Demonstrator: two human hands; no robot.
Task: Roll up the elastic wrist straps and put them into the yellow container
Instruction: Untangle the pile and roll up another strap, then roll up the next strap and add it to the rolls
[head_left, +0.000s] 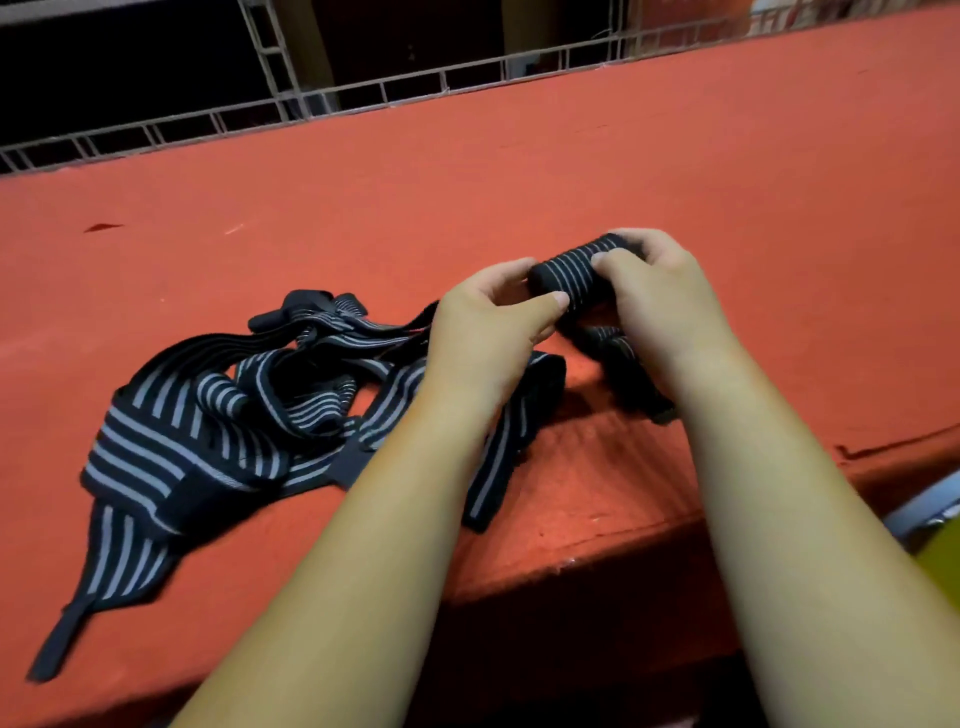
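Striped roll (574, 273) sits pinched between left hand (488, 332) and right hand (660, 296), beside the pile (234, 405) — keep tension even — wind the tail tight.

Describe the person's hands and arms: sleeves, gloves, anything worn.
Nothing is worn. The left hand and right hand have no gloves, and no rings show on the visible fingers. The left forearm and right forearm carry no sleeve, watch or band as far as the frame shows them.
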